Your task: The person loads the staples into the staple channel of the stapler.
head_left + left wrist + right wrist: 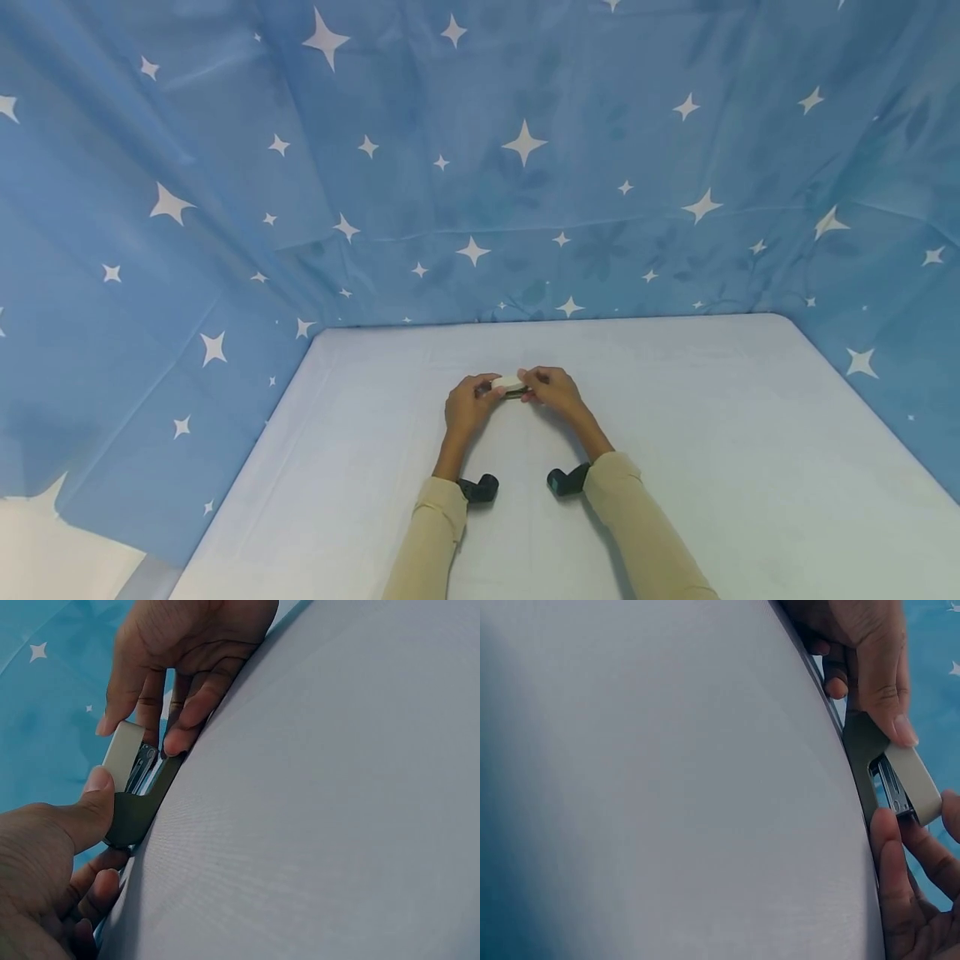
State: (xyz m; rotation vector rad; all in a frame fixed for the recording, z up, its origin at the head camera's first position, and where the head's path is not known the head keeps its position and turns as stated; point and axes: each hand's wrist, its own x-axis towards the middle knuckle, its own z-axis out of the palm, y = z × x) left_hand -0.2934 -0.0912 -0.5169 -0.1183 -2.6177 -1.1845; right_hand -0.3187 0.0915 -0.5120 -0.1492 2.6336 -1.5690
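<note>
A small stapler [510,383] with a pale cream top arm and dark green base is held between both hands over the far middle of the table. My left hand [468,407] grips its hinge end, thumb pressed on the cream arm [124,757]. At the front end, my right hand [553,390] pinches the stapler with its fingertips on the top arm and the base. In the right wrist view, the metal staple channel [890,787] shows in the gap between arm and base. The base [861,776] is close to the tabletop.
A white cloth-covered table [712,467] spreads around the hands. Blue curtains with white stars [480,167] stand behind it and at both sides. Dark wrist-worn devices [480,489] jut inward from both cream sleeves [645,525].
</note>
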